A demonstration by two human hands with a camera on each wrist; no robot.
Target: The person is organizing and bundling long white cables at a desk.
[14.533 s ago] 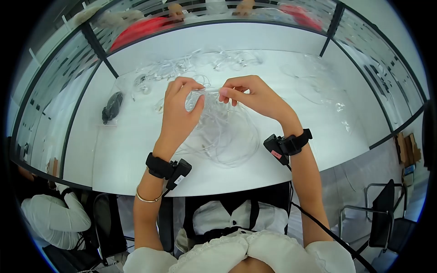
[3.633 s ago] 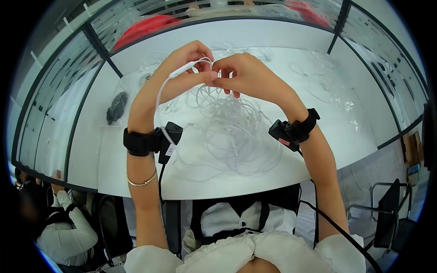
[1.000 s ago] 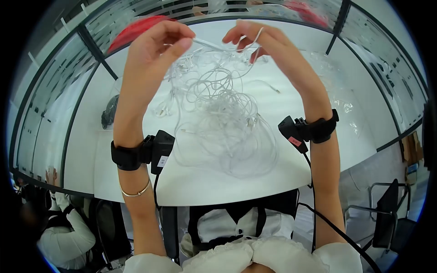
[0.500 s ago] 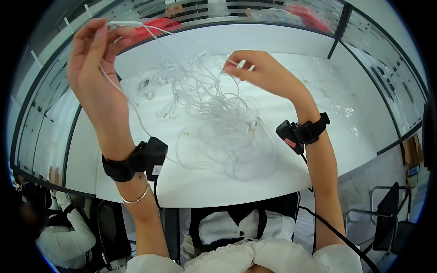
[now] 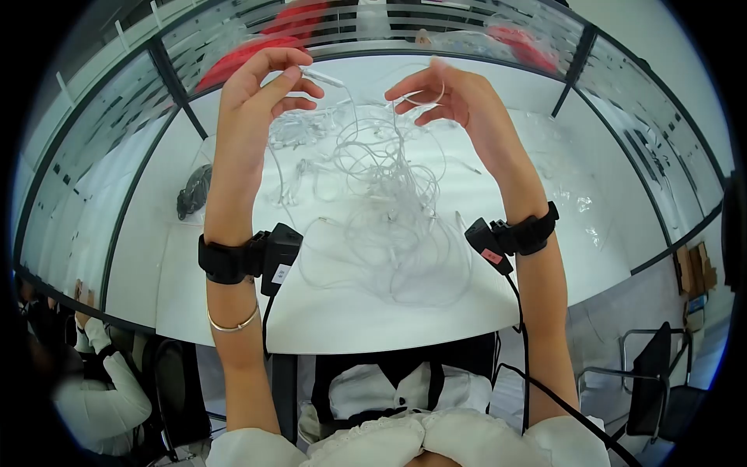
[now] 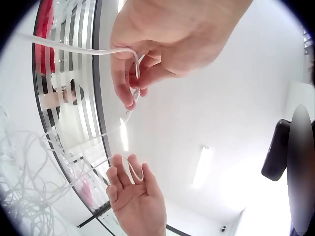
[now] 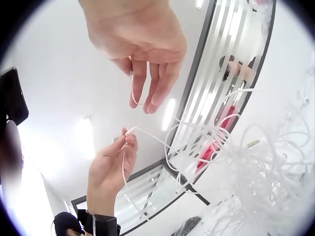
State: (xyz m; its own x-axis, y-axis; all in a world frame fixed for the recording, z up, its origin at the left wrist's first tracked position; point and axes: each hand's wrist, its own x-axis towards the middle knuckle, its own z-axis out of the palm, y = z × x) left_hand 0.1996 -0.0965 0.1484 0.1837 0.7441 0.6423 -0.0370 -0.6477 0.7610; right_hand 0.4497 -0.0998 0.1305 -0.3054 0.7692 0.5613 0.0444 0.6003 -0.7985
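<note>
My left hand (image 5: 253,113) is raised over the far left of the table and pinches a white earphone cable by its slim inline control (image 5: 323,78). In the left wrist view the cable (image 6: 83,50) bends over into the pinch between thumb and fingertips. Opposite it, my right hand (image 5: 471,101) is held up with fingers spread and relaxed, a loop of thin white cable hanging over them. The left wrist view shows this loop (image 6: 140,174) around a finger. From both hands strands run down to a tangled heap of white earphone cables (image 5: 393,179) on the table.
White cables in clear plastic (image 5: 299,128) lie at the back left. A dark bundle in a bag (image 5: 194,191) sits near the left wall, and clear plastic bags (image 5: 580,194) at the right. Low partition walls (image 5: 366,74) enclose the white table (image 5: 373,331). Black leads hang from the wrist cameras.
Over the last half second my left hand has come back rightward from the far left, still pinching the cable. My right hand has risen and turned, its fingers spreading under the cable loop.
</note>
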